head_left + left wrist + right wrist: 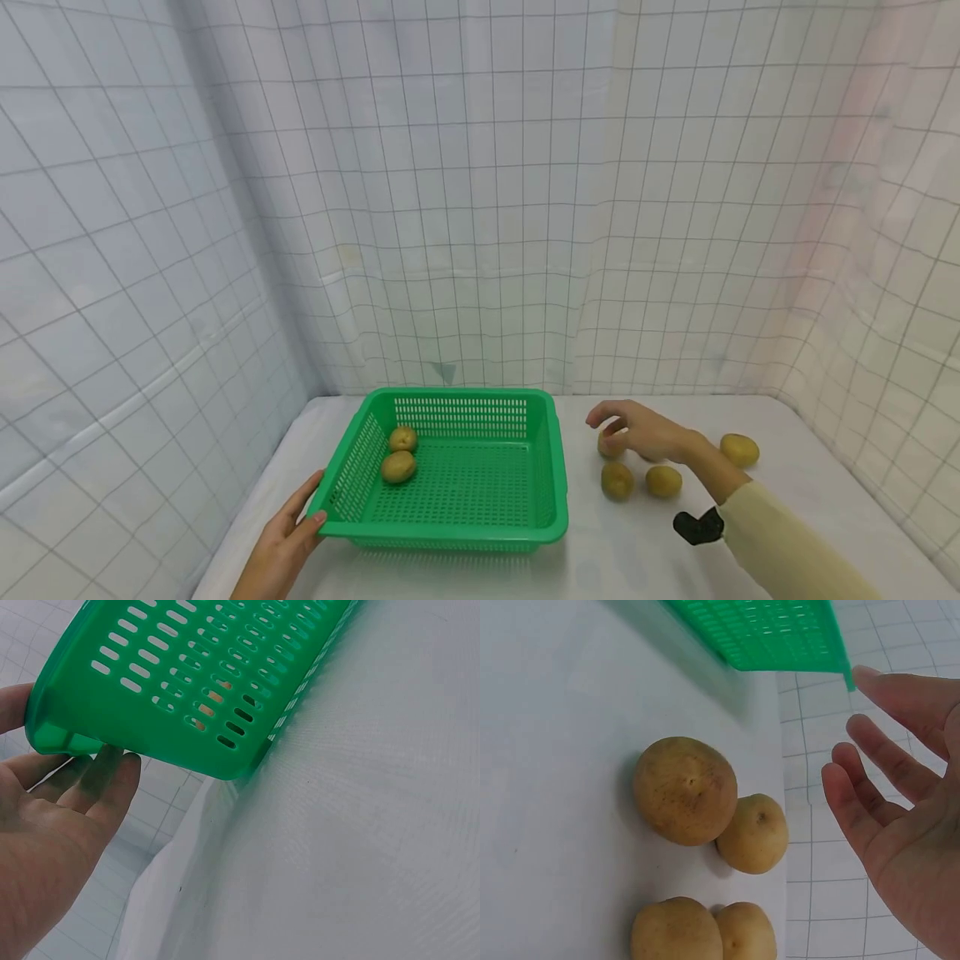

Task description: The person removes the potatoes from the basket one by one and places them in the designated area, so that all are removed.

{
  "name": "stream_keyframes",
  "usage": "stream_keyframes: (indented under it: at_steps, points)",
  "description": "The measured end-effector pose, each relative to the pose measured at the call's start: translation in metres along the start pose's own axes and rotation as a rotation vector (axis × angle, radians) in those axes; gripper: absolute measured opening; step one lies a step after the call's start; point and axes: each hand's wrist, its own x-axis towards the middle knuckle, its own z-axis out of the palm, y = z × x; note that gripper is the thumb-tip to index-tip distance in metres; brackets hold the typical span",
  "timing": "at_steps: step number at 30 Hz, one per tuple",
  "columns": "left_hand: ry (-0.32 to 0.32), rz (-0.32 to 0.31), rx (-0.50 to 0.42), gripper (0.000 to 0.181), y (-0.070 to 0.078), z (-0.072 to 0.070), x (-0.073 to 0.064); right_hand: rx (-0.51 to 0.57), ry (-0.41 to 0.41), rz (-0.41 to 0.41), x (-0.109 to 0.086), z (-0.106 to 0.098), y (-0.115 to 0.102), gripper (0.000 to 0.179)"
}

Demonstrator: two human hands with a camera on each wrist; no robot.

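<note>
A green plastic basket point(472, 533) stands on the white table with two potatoes point(398, 467) at its left side. My left hand point(283, 542) pinches the basket's near left corner, thumb over the rim; in the left wrist view its fingers point(112, 791) lie beneath the rim. To the right of the basket, my right hand point(647, 429) hovers over several loose potatoes point(617, 482), partly hiding those at the back. The right wrist view shows its fingers point(889, 754) spread and loosely bent, holding nothing, with a brown-spotted potato point(685, 790) nearby.
Another potato point(739, 450) lies farther right, behind the right forearm. A black band point(699, 527) shows beside the right sleeve. White gridded sheets point(480, 208) hang at the back and on both sides of the white-covered table point(592, 558).
</note>
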Motion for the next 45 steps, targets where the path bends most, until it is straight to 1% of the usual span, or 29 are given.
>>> stream_keyframes:
  at_steps: [6, 13, 19, 24, 26, 31, 34, 37, 40, 45]
  points:
    - [-0.023, 0.017, -0.004, 0.068, 0.000, -0.001, 0.001, -0.023, 0.002, -0.001, 0.011, 0.002, -0.016, 0.031]
    - [-0.008, 0.022, 0.005, 0.068, -0.001, -0.001, 0.001, -0.044, -0.012, -0.015, 0.027, 0.008, -0.035, 0.033]
    - [-0.014, 0.023, 0.000, 0.068, -0.003, -0.001, 0.002, -0.056, -0.027, -0.035, 0.039, 0.013, -0.042, 0.032]
    - [-0.021, 0.030, -0.004, 0.068, -0.004, -0.001, 0.002, -0.053, -0.065, -0.089, 0.048, 0.017, -0.053, 0.032]
    - [-0.014, 0.032, -0.008, 0.068, -0.004, -0.001, 0.002, -0.048, -0.080, -0.113, 0.053, 0.020, -0.057, 0.031]
    - [0.001, 0.032, -0.009, 0.068, -0.004, 0.000, 0.001, -0.060, -0.099, -0.124, 0.065, 0.028, -0.066, 0.031]
    - [-0.006, 0.032, -0.006, 0.067, -0.003, -0.001, 0.002, -0.069, -0.112, -0.127, 0.072, 0.033, -0.072, 0.032]
    - [-0.007, 0.035, -0.001, 0.067, -0.003, -0.001, 0.002, -0.055, -0.120, -0.138, 0.078, 0.038, -0.078, 0.033]
    - [0.000, 0.031, -0.002, 0.067, -0.003, -0.001, 0.002, -0.043, -0.127, -0.148, 0.086, 0.042, -0.081, 0.033]
    - [0.005, 0.019, -0.016, 0.068, -0.002, 0.000, 0.002, -0.052, -0.154, -0.166, 0.096, 0.050, -0.084, 0.034]
